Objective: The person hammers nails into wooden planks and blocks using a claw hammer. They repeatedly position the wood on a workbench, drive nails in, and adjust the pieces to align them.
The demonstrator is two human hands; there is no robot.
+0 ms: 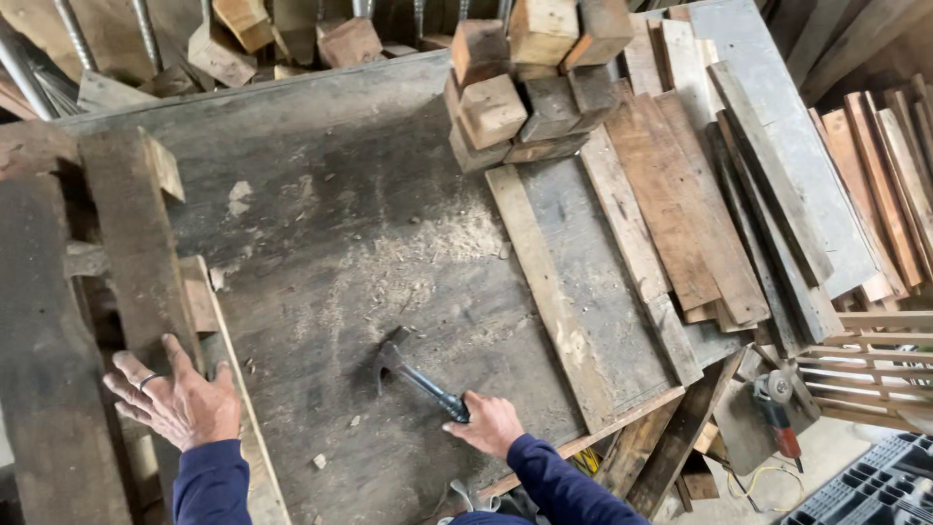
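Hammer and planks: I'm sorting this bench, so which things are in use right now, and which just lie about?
In hand:
- hammer, its handle gripped by the right hand
- wooden plank at the bench's left edge, under the open left hand

Lying about:
- stacked wood blocks
- loose boards to the right
- angle grinder below the bench
- sawdust

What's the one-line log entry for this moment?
right hand: grips hammer lying on bench | left hand: open, on plank | blocks: stacked at back

Soft even daylight, sharp, edges bowed
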